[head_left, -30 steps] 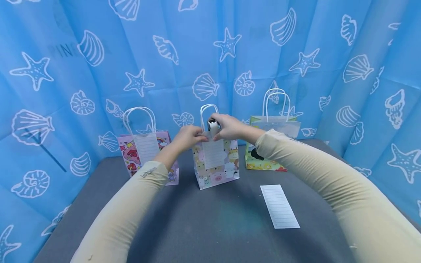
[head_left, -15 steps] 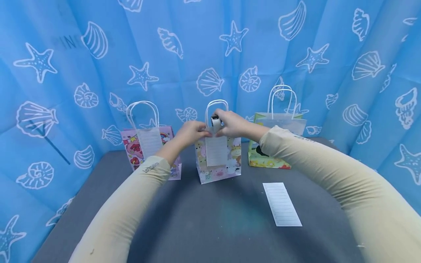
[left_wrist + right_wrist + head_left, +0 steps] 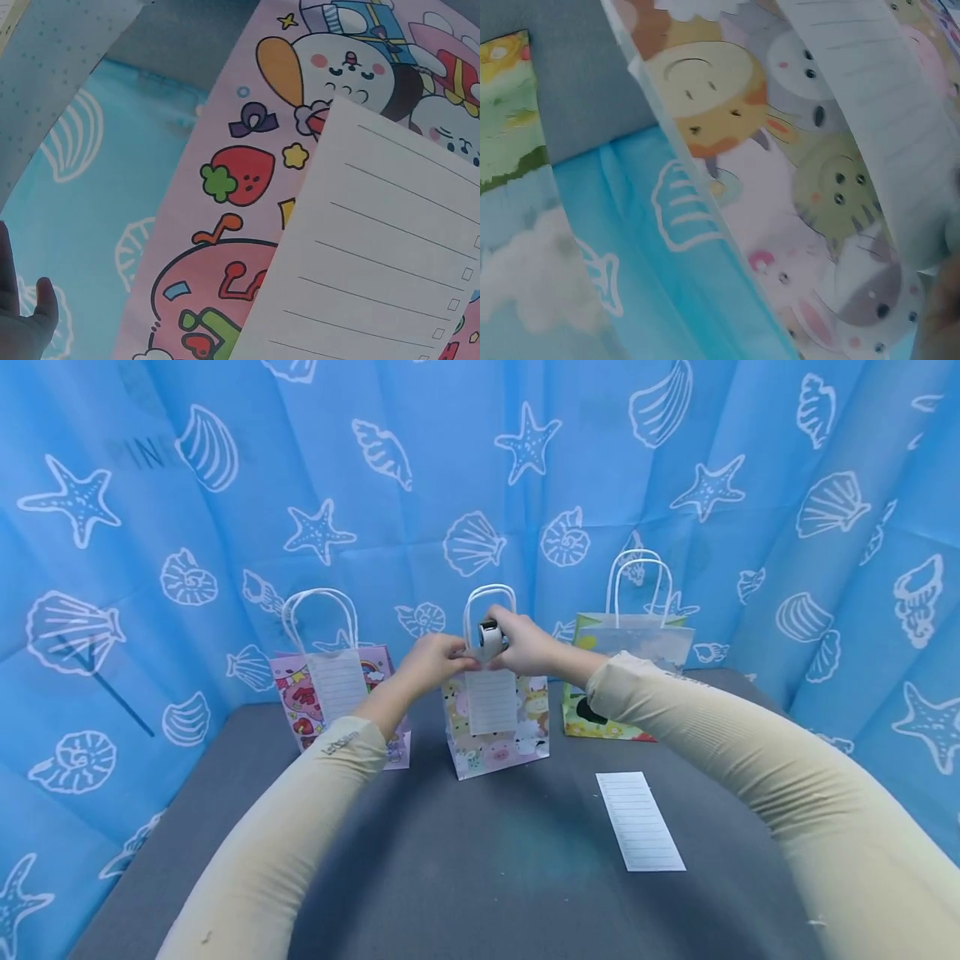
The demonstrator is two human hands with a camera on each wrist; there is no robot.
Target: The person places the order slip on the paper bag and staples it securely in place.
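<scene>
In the head view, a paper gift bag (image 3: 534, 714) with cartoon animals stands upright in the middle of the table, white handles up. A lined paper slip (image 3: 492, 703) hangs down its front from the top edge. My right hand (image 3: 528, 646) grips a small white and black stapler (image 3: 491, 635) at that edge, over the top of the slip. From the left, my left hand (image 3: 431, 660) pinches the bag's top edge beside the slip, its thumb close to the stapler. In the right wrist view the slip (image 3: 877, 112) lies along the animal print.
A pink cartoon bag (image 3: 300, 697) with its own lined slip (image 3: 337, 681) stands to the left. On the right is a green and yellow bag (image 3: 611, 727) with a pale slip across its top. Another lined slip (image 3: 641, 822) lies on the grey table (image 3: 480, 877).
The head view has shifted slightly. Both hands stay at the middle bag's top edge, and the stapler has tilted a little in my right hand. The loose slip has stayed on the table.
</scene>
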